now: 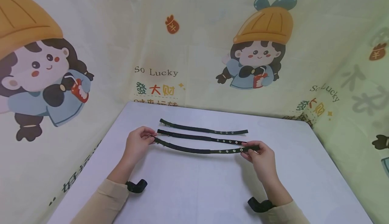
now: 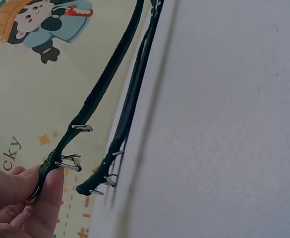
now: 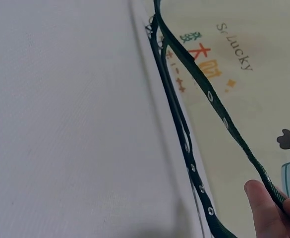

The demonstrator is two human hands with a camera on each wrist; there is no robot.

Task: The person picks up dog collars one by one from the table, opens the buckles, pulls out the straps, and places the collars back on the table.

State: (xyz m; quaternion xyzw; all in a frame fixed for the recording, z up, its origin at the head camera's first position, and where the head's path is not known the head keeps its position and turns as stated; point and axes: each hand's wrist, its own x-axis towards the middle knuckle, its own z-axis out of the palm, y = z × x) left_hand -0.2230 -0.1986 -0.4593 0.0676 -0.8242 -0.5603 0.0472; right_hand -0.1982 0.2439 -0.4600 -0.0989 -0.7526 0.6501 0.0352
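Note:
A dark green collar (image 1: pixel 194 151) with metal eyelets hangs in a slight sag between both hands, lifted above the white table. My left hand (image 1: pixel 138 143) pinches its buckle end between thumb and fingers; the metal buckle (image 2: pixel 69 163) shows just beyond the fingertips in the left wrist view. My right hand (image 1: pixel 263 157) pinches the other end, past the eyelets (image 3: pixel 210 96). Behind it lie two similar collars, a middle collar (image 1: pixel 185 136) and a far collar (image 1: pixel 191 127), roughly parallel, buckle ends to the left. The right fingers overlap the middle collar's right end in the head view.
The white table (image 1: pixel 194 190) reaches back to a cream cloth backdrop (image 1: pixel 197 58) printed with cartoon figures and lettering. Black wrist mounts (image 1: pixel 136 186) sit at both sleeve cuffs, low over the table.

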